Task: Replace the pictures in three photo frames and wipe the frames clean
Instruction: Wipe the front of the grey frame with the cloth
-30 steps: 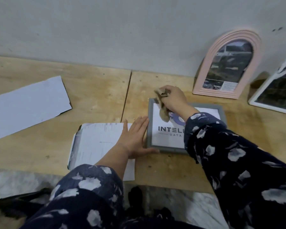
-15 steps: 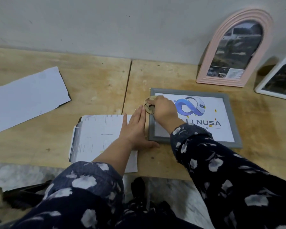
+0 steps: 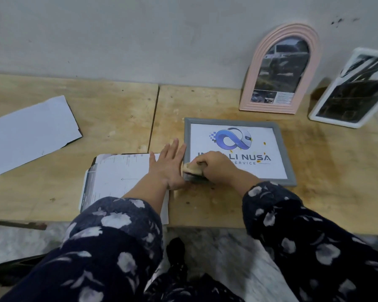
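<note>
A grey photo frame [image 3: 282,147] lies flat on the wooden table [image 3: 118,118], holding a white print with a blue logo. My right hand [image 3: 216,168] grips a tan cloth [image 3: 191,168] and presses it on the frame's near left corner. My left hand [image 3: 169,164] lies flat with straight fingers against the frame's left edge, partly on a stack of papers [image 3: 118,177]. A pink arched frame [image 3: 282,68] and a white frame [image 3: 354,90] lean against the wall at the back right, each with a dark picture.
A loose white sheet [image 3: 28,134] lies at the left of the table. A seam [image 3: 154,118] runs between the two table boards. The table's front edge is close to my body, with marbled floor [image 3: 227,253] below.
My right hand has wiped the cloth from the frame's far left corner down its left side to the near left corner. My left hand has stayed flat by the frame.
</note>
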### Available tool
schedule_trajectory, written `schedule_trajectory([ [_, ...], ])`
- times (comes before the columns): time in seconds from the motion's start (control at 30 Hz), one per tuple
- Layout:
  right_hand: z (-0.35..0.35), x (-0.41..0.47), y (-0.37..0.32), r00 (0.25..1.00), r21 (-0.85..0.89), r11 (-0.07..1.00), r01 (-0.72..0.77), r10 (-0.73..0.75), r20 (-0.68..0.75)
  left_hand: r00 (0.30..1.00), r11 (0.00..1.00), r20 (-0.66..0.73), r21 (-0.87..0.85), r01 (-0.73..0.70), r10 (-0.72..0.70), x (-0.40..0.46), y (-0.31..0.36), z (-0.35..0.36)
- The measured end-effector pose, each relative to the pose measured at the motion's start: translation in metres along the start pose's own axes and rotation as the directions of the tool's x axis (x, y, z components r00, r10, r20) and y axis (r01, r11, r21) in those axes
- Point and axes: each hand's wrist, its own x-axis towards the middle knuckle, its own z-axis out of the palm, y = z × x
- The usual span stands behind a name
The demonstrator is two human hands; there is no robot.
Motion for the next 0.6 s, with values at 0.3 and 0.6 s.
schedule_trajectory([
  [0.3,-0.058,0.068,0.006,0.943,-0.04,0.986,-0.162,0.143,-0.3,0.995,0.988,0.103,0.154,-0.002,-0.014,0.007,0.012,-0.017],
  [0.6,-0.001,0.08,0.032,0.972,-0.231,0.972,-0.037,-0.019,-0.236,0.989,0.967,0.139,0.254,0.009,-0.045,0.012,0.017,-0.022],
])
